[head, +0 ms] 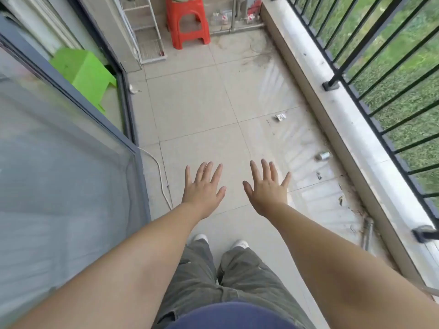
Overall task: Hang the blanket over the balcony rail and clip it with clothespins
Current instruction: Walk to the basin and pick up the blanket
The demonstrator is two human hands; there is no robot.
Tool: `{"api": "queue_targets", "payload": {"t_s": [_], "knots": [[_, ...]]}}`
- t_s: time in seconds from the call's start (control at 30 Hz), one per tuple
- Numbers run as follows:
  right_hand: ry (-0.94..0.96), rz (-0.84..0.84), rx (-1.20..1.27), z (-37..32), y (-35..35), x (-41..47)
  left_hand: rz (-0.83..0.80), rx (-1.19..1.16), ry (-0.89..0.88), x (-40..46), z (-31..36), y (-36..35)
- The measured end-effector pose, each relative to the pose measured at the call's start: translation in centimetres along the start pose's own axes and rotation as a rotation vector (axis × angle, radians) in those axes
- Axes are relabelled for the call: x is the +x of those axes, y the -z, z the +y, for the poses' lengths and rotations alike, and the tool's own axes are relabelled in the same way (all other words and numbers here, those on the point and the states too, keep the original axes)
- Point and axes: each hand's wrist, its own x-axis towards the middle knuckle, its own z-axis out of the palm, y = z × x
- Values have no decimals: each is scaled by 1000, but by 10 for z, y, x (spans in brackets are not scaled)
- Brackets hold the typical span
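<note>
My left hand [204, 188] and my right hand [268, 187] are stretched out side by side over the tiled balcony floor, palms down, fingers straight and spread, holding nothing. The black metal balcony rail [370, 74] with thin bars runs along the right side, standing on a pale concrete ledge [332, 110]. No blanket and no clothespins show in this view.
A grey-framed glass door [71, 148] lines the left side, with a green stool [83, 72] behind it. A red plastic stool [187, 22] and a white wire rack [147, 32] stand at the far end. Small litter [280, 116] and a white cable [161, 176] lie on the floor.
</note>
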Motion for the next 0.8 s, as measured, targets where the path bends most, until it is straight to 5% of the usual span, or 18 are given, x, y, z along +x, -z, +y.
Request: {"api": "queue_targets", "payload": {"t_s": [0.4, 0.8], "knots": [[-18, -11, -42, 36, 25, 41, 48, -47, 35, 51, 29, 23], [5, -13, -31, -20, 111, 227, 86, -74, 69, 215, -46, 104]]}}
